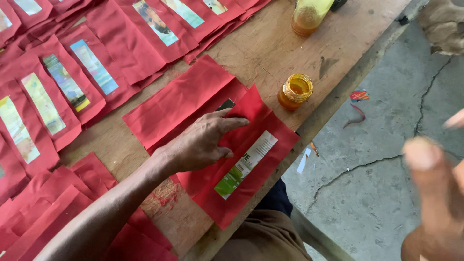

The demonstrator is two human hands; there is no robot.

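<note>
Wood filled most of the view — a long plank table running from lower left to upper right, its surface stained and scuffed, with a cracked grey concrete floor beyond its right edge. Rows of finished red paper envelopes, each with a colourful printed strip set into its face, covered the upper left of the table and overlapped one another. More plain red sheets lay stacked at the lower left corner.

Near the table's middle sat the red paper piece being worked, lying flat at a slant, close to the near edge; a white and green printed strip lay on it, and part of the red paper was folded over toward the centre. Just behind it lay another folded red sheet.

The left hand rested palm down on the folded flap, fingers spread and pressing it flat, gripping nothing. The right hand hovered off the table at the right edge of view — blurred and very close to the camera, fingers loosely extended and empty as far as could be seen.

Beside the paper stood a small open jar of amber liquid, and a yellow-capped bottle stood farther back.
</note>
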